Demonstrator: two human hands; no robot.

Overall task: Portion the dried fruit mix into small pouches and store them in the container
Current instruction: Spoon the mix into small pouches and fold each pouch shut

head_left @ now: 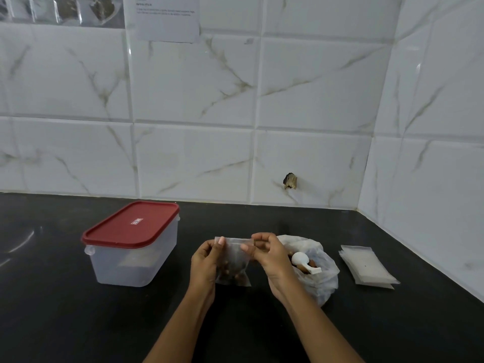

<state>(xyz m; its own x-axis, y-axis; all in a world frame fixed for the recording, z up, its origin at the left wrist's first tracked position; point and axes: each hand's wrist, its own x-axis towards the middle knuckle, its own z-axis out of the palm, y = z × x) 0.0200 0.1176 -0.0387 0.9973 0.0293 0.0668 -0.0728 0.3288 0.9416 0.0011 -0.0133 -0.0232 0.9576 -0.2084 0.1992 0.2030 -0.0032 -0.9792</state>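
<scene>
The person's bare left forearm and bare right forearm rise from the bottom edge and draw closer toward the wrists. The left hand is held upright, its thumb tip pressed on the top left corner of a small clear plastic pouch, with its fingers behind (mostly hidden). The right hand faces it, fingers curled, thumb and forefinger pinching the pouch's top right edge. The two hands are near each other but apart.
</scene>
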